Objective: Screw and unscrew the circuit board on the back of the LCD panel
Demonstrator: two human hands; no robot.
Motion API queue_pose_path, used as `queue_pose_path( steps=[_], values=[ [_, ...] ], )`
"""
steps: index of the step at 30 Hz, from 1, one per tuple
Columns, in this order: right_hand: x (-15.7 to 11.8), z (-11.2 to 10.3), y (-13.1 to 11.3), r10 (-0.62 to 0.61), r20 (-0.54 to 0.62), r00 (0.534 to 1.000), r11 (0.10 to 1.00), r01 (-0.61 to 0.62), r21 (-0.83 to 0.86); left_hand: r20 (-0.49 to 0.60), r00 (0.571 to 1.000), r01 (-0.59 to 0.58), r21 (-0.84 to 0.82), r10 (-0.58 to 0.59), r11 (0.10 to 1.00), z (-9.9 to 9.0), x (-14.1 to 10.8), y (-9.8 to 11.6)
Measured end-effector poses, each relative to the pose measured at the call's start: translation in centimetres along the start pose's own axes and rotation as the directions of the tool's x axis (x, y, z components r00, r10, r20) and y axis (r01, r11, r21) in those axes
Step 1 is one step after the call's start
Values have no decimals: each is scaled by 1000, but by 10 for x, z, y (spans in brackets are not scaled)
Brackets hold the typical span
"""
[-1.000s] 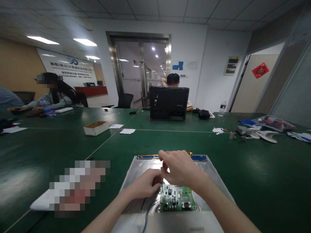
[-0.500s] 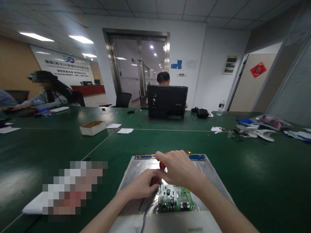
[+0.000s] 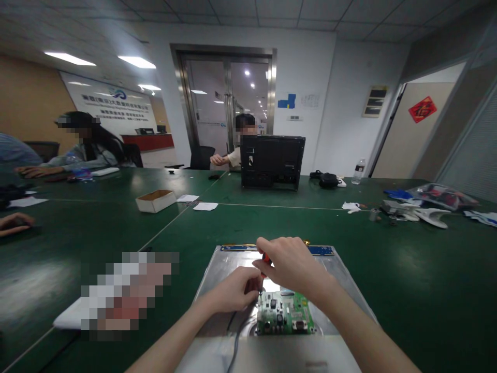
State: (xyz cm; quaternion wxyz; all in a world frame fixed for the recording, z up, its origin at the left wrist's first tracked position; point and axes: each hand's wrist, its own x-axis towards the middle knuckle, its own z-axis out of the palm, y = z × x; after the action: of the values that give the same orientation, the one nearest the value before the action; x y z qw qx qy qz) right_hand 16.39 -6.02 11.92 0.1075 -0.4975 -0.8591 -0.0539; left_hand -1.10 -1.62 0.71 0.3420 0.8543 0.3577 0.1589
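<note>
A silver metal panel (image 3: 209,277) lies on the green table, with a green circuit board (image 3: 287,313) on it and a blue strip board (image 3: 321,250) along its far edge. My right hand (image 3: 291,261) is closed on the red handle of a screwdriver (image 3: 266,258), which stands upright over the board's far left corner. Beside the screwdriver's tip, my left hand (image 3: 240,290) is closed with thumb and fingers together; what they pinch, if anything, is hidden. A dark cable (image 3: 235,344) runs over the panel below my left hand.
A white box (image 3: 156,202) and papers (image 3: 205,206) lie beyond the panel. A black monitor (image 3: 273,163) stands at the far side, a person behind it. Bottle (image 3: 357,172), bagged items and metal parts are at right. A blurred-out white object (image 3: 70,315) and other people are at left.
The view has shifted slightly. My right hand's fingers have shifted on the screwdriver handle. Behind the monitor, the person has leaned left, with a hand now showing. Another person's hand has appeared at the left edge.
</note>
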Motion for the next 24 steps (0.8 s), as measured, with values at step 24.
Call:
queue_pose_path(
  steps=[24],
  values=[
    [1,3,0,7,-38,999,1000,-7,1,21,1000,-1,-13,1,1000,1,0,-5]
  ],
)
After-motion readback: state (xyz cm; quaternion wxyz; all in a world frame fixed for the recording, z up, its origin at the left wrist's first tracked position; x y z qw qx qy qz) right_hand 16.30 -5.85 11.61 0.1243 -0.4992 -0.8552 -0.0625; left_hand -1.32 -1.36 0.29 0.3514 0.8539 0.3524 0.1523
